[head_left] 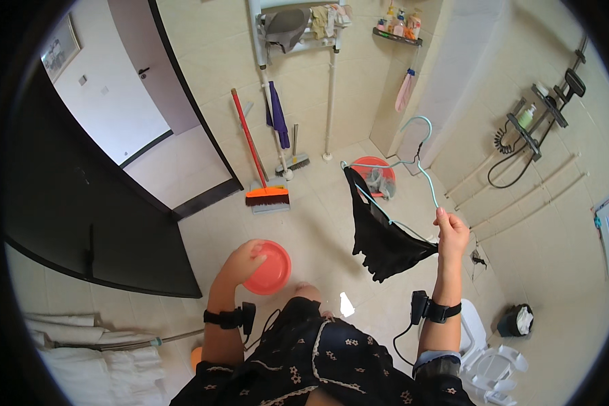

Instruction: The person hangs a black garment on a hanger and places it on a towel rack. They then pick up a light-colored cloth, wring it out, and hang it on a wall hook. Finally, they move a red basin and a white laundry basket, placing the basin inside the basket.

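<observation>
A dark door (81, 203) fills the left of the view, standing open over the pale tiled floor (318, 223) of a bathroom. Low on the left, one rail carries folded white towels (81, 338).

In mid-air above the floor hangs one black garment (379, 237), draped on a light blue wire hanger (413, 169). The hanger's long axis runs slantwise from upper left down to lower right, its hook pointing up toward the far wall, and the garment sags below it with its lower end pointing down to the floor. The right hand (451, 233) is raised, its fingers (442, 218) pinched closed on the hanger's lower right end and on the garment's corner.

The left hand (240, 260) is lower and well apart from it, fingers curled over the rim of one round pink basin (271, 268), gripping it.

Behind the hanger, one red basin (375, 174) with grey cloth in it sits on the floor. Left of that lean one red-handled broom (260, 169) with an orange head and one mop (277, 122) with purple cloth. A white toilet (487, 358) and a small dark bin (516, 320) lie at lower right. Each wrist wears one black band.
</observation>
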Demonstrator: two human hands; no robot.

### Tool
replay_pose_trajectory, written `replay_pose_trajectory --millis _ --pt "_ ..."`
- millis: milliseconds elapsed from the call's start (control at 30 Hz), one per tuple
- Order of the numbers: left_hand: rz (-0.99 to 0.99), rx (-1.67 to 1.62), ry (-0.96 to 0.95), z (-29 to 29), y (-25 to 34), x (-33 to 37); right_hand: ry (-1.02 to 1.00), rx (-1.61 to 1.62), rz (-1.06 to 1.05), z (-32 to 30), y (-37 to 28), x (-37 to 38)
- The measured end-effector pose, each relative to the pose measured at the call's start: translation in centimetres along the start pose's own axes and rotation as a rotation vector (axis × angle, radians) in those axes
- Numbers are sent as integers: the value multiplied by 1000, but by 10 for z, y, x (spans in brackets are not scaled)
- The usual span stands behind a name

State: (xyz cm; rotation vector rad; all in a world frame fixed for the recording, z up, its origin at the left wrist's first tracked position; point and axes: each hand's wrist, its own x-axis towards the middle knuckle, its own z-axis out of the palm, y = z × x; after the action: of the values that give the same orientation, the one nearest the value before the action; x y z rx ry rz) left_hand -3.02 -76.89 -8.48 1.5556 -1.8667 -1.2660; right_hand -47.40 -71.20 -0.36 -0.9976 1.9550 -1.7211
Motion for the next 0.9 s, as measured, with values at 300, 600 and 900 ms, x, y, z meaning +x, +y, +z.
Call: replay_pose_trajectory --millis 300,600,900 --pt "-105 -47 -18 -16 -54 41 8 -4 41 60 5 65" --pt "-126 -39 23 -74 -61 135 -19 -81 18 153 -11 139" --pt "75 -16 206 -138 -45 219 72 7 80 208 -14 157"
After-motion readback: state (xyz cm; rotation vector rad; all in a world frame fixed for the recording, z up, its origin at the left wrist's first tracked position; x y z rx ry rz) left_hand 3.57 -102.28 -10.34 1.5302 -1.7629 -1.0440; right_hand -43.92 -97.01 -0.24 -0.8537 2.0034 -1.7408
